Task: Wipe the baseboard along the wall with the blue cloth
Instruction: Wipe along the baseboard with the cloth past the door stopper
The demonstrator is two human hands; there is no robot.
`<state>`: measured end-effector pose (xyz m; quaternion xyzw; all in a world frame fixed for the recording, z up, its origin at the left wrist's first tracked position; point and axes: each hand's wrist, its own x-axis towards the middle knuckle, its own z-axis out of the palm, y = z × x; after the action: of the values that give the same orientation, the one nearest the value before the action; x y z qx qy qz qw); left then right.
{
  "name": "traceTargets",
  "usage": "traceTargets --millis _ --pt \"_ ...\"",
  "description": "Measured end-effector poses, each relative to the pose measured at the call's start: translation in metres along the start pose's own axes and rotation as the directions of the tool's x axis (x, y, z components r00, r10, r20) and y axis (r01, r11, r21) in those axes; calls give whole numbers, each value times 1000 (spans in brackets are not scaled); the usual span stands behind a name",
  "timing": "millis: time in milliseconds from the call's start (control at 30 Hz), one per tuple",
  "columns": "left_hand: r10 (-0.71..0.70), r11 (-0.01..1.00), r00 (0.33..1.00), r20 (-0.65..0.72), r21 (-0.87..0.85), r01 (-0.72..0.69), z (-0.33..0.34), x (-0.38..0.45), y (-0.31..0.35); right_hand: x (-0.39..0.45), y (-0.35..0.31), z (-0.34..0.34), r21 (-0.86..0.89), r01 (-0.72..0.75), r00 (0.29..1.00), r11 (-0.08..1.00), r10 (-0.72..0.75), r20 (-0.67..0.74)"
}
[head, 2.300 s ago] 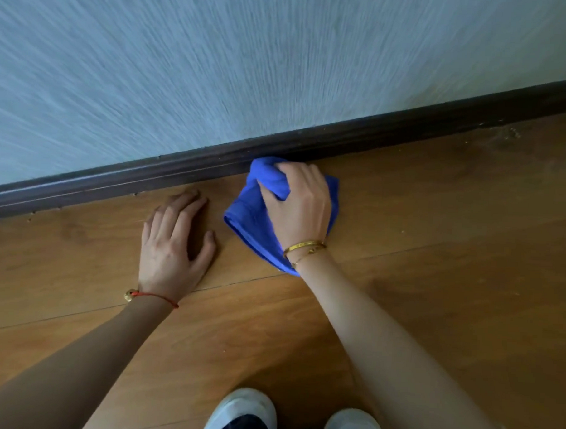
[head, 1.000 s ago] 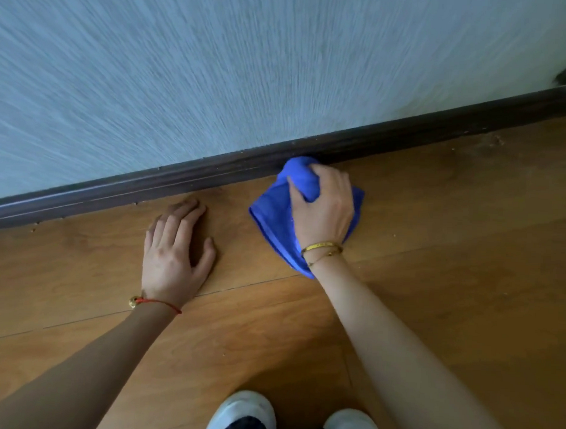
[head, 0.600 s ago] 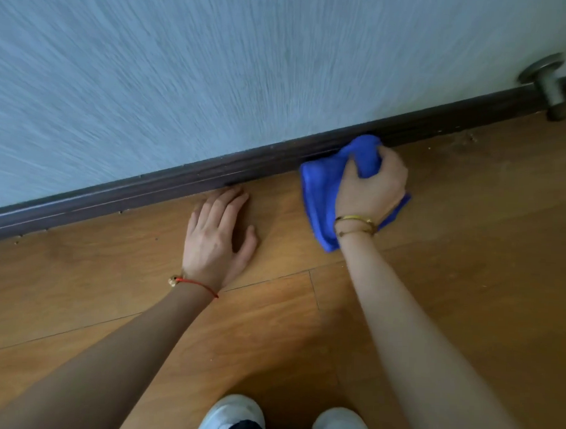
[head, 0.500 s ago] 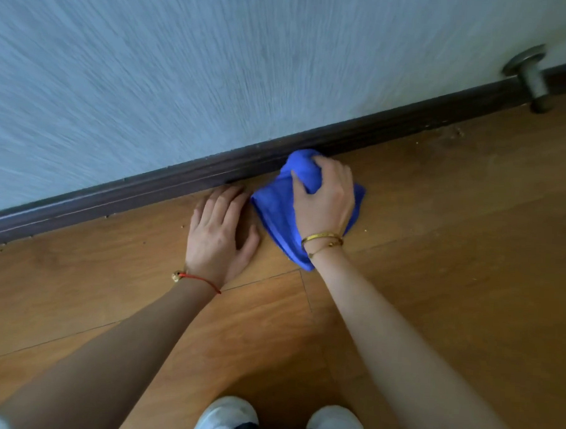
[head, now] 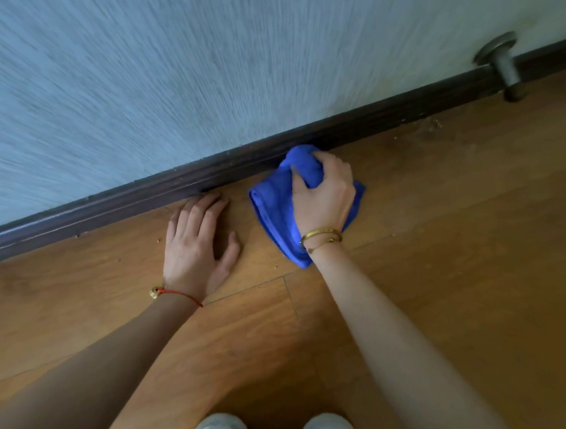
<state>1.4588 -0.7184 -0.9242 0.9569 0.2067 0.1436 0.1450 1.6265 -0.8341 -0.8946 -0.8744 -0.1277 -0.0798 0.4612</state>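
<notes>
While the person is crouching close to the wall (head: 191, 64), that pale blue, streaky-textured surface is filling the whole upper part of the view. Below it the wooden floor (head: 452, 254) is spreading out in warm brown planks, with a few crumbs of grit lying near the wall. The dark baseboard (head: 113, 203) is running as a slanted band between the two, rising toward the right.

The person's two bare forearms are reaching forward from the bottom edge. The blue cloth (head: 272, 204) is lying bunched on the floor, its upper bulge pressing against the foot of the baseboard and its lower corner trailing under the wrist. The right hand (head: 324, 200) is gripping that cloth from above, fingers curled round the raised wad. The left hand (head: 196, 243) is resting flat on the floor just beside the cloth but not touching it, fingers straight and close together, their tips lying at the base of the baseboard, thumb spread to the side.

Two white shoe tips (head: 220, 427) are showing at the bottom edge. A metal doorstop (head: 502, 61) is sticking out from the wall at the upper right, well apart from the cloth. Gold bangles (head: 321, 235) are circling the right wrist, and a thin red string bracelet (head: 177, 294) with a small bead is circling the left.
</notes>
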Motion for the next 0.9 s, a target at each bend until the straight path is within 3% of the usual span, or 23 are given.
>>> traceTargets --millis 100,233,300,367,433,500,600,667,733,800,900 --pt "-9 1000 1000 20 -10 9 -1 -1 -1 23 16 -15 -45 -11 999 999 10 -41" --pt "-14 1000 1000 26 -18 14 -1 0 0 64 34 -29 21 -243 934 970 240 -266" --pt "-27 999 999 29 -22 28 -1 -1 1 55 26 -22 32 -260 928 965 259 -268" --pt "-37 999 999 25 -20 37 0 1 3 31 11 -10 25 -170 962 985 171 -214" --pt "-23 1000 1000 13 -9 23 -1 1 2 0 -4 1 -17 4 1000 1000 -4 -29" --pt "-14 1000 1000 3 -8 14 -1 0 1 -8 -4 0 -28 85 992 996 -81 95" --pt "-20 1000 1000 17 -15 21 -2 -1 2 27 17 -23 -74 33 998 997 -37 -59" --pt "-26 1000 999 24 -12 27 -2 -1 2 67 38 -42 -78 -115 965 990 93 -246" --pt "-23 1000 999 23 -2 23 -1 0 1 96 51 -50 -27 -259 911 965 235 -340" --pt "-19 1000 1000 17 0 19 0 0 1 91 49 -43 15 -290 903 957 279 -326" --pt "-20 1000 1000 9 -3 21 1 0 1 48 31 -22 -6 -138 976 990 135 -170"
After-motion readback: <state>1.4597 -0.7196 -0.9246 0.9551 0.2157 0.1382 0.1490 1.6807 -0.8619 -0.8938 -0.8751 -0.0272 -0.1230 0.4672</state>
